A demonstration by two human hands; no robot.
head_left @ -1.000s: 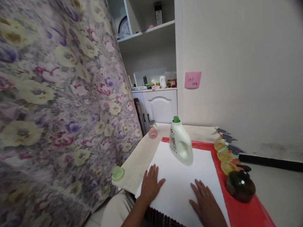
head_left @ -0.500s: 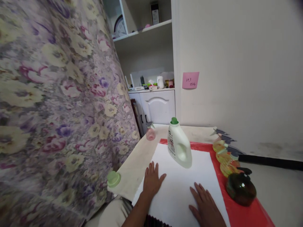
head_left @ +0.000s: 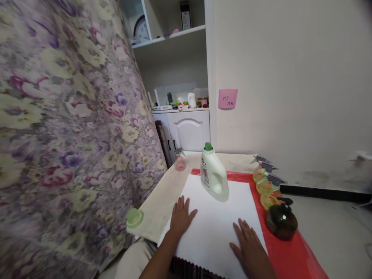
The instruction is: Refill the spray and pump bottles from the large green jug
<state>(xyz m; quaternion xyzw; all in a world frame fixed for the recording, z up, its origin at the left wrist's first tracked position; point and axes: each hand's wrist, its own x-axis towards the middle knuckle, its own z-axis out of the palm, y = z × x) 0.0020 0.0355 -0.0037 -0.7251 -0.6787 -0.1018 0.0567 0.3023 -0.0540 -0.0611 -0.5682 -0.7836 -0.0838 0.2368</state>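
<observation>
My left hand [head_left: 180, 217] lies flat on the left side of a white sheet [head_left: 207, 228], fingers stretched and thumb apart. On the sheet's right side rests my right hand [head_left: 247, 242], also flat with its fingers spread. Neither hand holds anything. Beyond them, at the sheet's far part, a pale green detergent jug [head_left: 214, 176] stands upright, its cap off and a green spout showing in the neck. A light green cap [head_left: 134, 218] lies on the table's left edge, apart from my left hand.
A red sheet [head_left: 286, 252] lies under the white one. Along the right stand several yellowish spray bottles [head_left: 263, 184] and a dark round pump bottle [head_left: 281, 221]. A pink spray bottle [head_left: 179, 162] stands far left. A floral curtain [head_left: 78, 139] hangs left; a wall [head_left: 290, 77] rises behind.
The view has turned slightly to the right, so everything appears shifted left. Both hands stay flat on the white sheet, and the jug stands in the same place.
</observation>
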